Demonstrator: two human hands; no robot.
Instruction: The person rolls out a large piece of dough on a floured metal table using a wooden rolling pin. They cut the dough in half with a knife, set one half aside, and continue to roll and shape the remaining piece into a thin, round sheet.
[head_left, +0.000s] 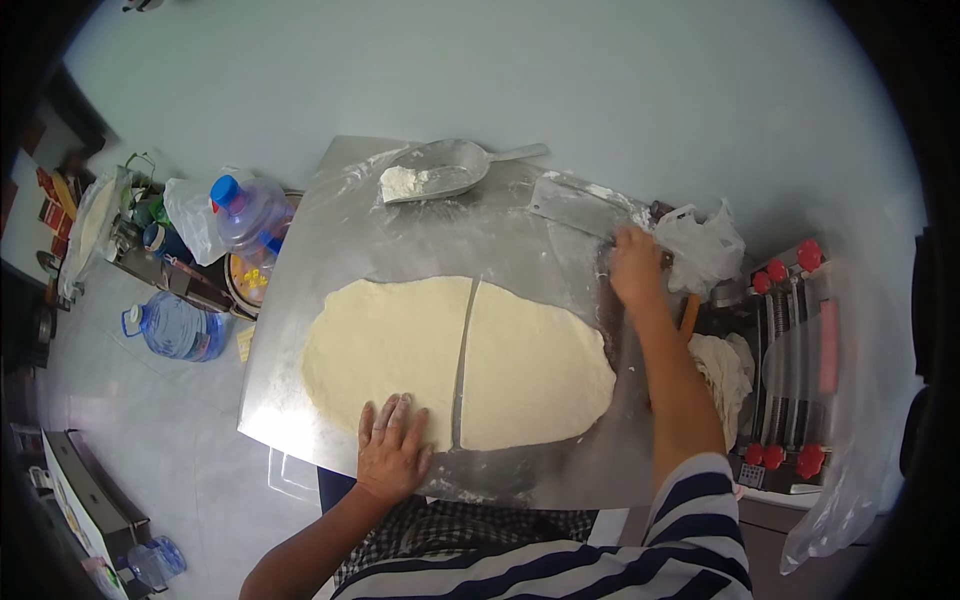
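Observation:
A flat sheet of dough lies on the metal work surface (517, 247), cut across into a left piece (390, 345) and a right piece (536, 367) with a narrow gap between. My left hand (394, 446) rests with spread fingers on the lower edge of the left piece. At the upper right, my right hand (636, 262) is at the end of a rectangular metal cleaver (577, 206) lying near the far edge; its curled fingers hide the handle, so the grip is unclear. Above the dough sits a metal scoop (457, 161) with white flour (403, 182) in its mouth.
Right of the surface are a white plastic bag (701, 244), a cloth (724, 375) and a roller machine with red knobs (776, 360). To the left stand a large water bottle with a blue cap (251, 214) and a blue water jug (180, 326). A wall rises behind.

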